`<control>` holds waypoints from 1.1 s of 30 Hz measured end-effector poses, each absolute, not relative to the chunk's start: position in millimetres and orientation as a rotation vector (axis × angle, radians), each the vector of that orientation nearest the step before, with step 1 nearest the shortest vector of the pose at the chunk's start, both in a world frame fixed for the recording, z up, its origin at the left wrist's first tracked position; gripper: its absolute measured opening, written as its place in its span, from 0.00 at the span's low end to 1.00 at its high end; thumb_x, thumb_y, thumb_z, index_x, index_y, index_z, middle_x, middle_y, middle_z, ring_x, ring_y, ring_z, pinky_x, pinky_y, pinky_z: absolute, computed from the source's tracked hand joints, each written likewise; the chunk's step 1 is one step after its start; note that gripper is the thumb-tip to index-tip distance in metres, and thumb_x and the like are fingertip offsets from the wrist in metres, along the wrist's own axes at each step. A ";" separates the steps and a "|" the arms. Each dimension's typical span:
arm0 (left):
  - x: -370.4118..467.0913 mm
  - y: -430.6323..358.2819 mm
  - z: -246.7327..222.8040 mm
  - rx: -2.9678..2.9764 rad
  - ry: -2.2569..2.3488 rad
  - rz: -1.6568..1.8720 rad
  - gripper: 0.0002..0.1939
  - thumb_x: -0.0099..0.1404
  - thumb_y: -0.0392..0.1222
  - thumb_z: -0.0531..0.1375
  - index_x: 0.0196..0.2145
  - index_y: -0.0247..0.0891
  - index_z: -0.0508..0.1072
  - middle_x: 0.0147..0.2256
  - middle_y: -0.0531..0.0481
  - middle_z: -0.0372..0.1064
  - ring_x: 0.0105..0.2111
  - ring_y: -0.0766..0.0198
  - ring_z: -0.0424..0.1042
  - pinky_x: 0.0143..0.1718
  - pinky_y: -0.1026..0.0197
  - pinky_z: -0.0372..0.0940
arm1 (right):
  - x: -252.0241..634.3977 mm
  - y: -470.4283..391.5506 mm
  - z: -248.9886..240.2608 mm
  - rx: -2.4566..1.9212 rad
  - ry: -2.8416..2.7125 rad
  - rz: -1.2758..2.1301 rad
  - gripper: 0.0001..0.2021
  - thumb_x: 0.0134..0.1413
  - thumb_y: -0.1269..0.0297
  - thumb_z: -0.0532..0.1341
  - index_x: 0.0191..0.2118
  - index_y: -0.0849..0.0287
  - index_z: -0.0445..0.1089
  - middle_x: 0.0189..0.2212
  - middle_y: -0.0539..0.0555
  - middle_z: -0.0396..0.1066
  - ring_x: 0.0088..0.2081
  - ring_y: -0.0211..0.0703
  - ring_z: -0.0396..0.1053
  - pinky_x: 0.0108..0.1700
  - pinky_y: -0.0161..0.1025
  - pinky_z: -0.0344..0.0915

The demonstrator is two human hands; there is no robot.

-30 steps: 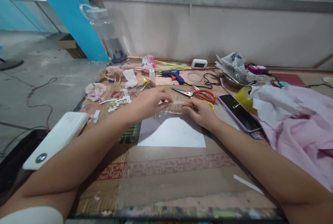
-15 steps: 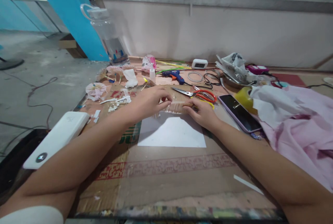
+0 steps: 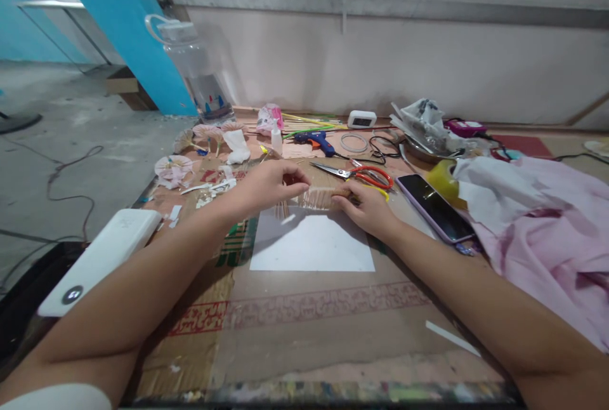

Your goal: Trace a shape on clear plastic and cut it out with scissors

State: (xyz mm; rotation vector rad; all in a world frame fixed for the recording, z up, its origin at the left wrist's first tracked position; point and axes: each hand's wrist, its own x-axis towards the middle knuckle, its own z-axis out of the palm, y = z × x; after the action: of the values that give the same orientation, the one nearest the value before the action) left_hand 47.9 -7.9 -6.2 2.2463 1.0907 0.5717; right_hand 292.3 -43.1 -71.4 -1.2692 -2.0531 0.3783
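Note:
A row of thin wooden sticks (image 3: 318,198) spans the gap between my hands, above the far edge of a white sheet of paper (image 3: 311,245). My right hand (image 3: 364,205) pinches the right end of this row between thumb and fingers. At its left end, my left hand (image 3: 273,185) is closed, thumb and forefinger tips close together. Several loose thin sticks (image 3: 282,209) poke out beneath my left palm. What lies between the left fingertips is too small to make out. Scissors with red handles (image 3: 371,176) lie just beyond my right hand.
A blue glue gun (image 3: 320,141), small white bottle (image 3: 276,141) and water bottle (image 3: 209,80) are at the back. Paper scraps and round fan-like pieces (image 3: 174,170) lie left, near a white power bank (image 3: 102,261). On the right are a phone (image 3: 435,208) and pink cloth (image 3: 547,238).
My left hand has shifted slightly left, and more of the loose sticks beneath it shows. My right hand keeps its hold on the row. The view has tilted a little.

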 end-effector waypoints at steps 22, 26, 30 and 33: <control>44.3 3.8 -7.1 1.439 0.936 0.889 0.12 0.59 0.47 0.64 0.34 0.36 0.69 0.32 0.49 0.77 0.34 0.63 0.78 0.34 0.63 0.68 | 294.2 -41.6 -74.5 -1.306 -2.058 0.403 0.09 0.60 0.59 0.59 0.37 0.58 0.72 0.30 0.53 0.75 0.31 0.43 0.70 0.33 0.37 0.61; 42.5 4.8 -5.1 1.340 0.900 0.905 0.13 0.57 0.46 0.66 0.34 0.37 0.68 0.31 0.49 0.77 0.31 0.65 0.77 0.34 0.63 0.69 | 294.6 -41.9 -75.0 -1.283 -2.057 0.389 0.09 0.61 0.59 0.59 0.38 0.58 0.73 0.31 0.54 0.75 0.32 0.44 0.71 0.34 0.37 0.62; 41.8 3.5 -1.2 1.314 0.895 0.910 0.13 0.57 0.45 0.66 0.33 0.36 0.68 0.29 0.50 0.76 0.29 0.66 0.76 0.33 0.62 0.70 | 295.7 -41.4 -72.0 -1.252 -1.977 0.356 0.08 0.60 0.60 0.59 0.37 0.58 0.72 0.30 0.53 0.74 0.31 0.43 0.70 0.34 0.36 0.63; 42.3 2.5 0.5 1.311 0.882 0.910 0.13 0.56 0.44 0.66 0.33 0.36 0.67 0.27 0.52 0.74 0.26 0.67 0.74 0.32 0.63 0.70 | 297.3 -39.7 -68.9 -1.246 -1.885 0.310 0.07 0.59 0.61 0.59 0.35 0.58 0.70 0.29 0.53 0.74 0.32 0.43 0.70 0.36 0.37 0.64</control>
State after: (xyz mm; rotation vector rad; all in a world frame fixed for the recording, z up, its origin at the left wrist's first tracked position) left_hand 42.3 2.5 0.5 1.3109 0.8815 0.9103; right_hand 297.3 -39.7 -68.9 -1.2462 -1.8854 0.3099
